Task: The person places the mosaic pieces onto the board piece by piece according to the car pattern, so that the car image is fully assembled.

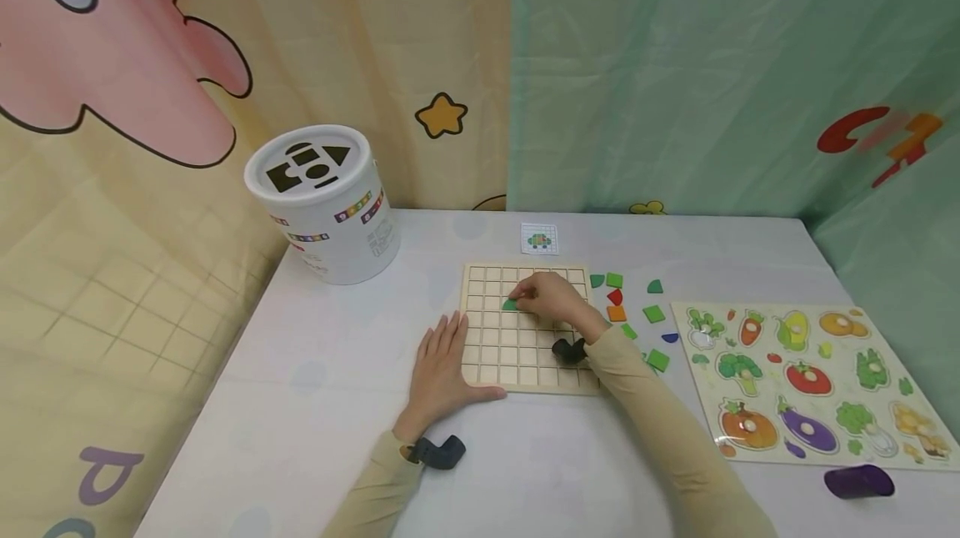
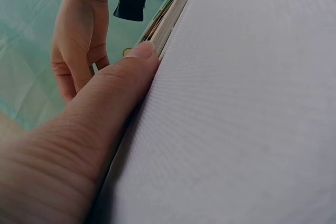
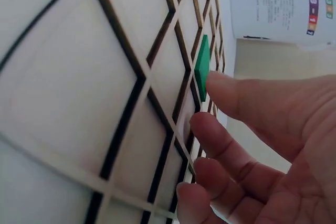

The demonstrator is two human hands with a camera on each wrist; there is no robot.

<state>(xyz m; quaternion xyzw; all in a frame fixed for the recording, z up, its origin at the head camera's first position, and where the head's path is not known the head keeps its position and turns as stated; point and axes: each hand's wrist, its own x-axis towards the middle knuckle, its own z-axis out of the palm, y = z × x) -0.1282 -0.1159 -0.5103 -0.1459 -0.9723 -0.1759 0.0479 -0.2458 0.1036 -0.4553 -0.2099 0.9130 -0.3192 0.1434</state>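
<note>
A wooden grid board [image 1: 491,354] lies on the table. My right hand [image 1: 552,298] is over its upper middle, the fingers bent, and pinches the edge of a green quarter-circle piece [image 1: 510,304]. In the right wrist view, the thumb meets this green piece [image 3: 202,69] on the grid; part of the grip is hidden. My left hand [image 1: 441,367] rests at the board's lower left corner with straight fingers along the left side. Its thumb [image 2: 121,77] lies against the front edge.
Loose green, red, orange and blue pieces [image 1: 654,314] lie right of the board. A small pattern card [image 1: 539,239] is behind it. A white bucket [image 1: 330,221] with a shape-hole lid stands back left. At right are a vegetable puzzle board [image 1: 765,384] and a dark purple object [image 1: 858,482].
</note>
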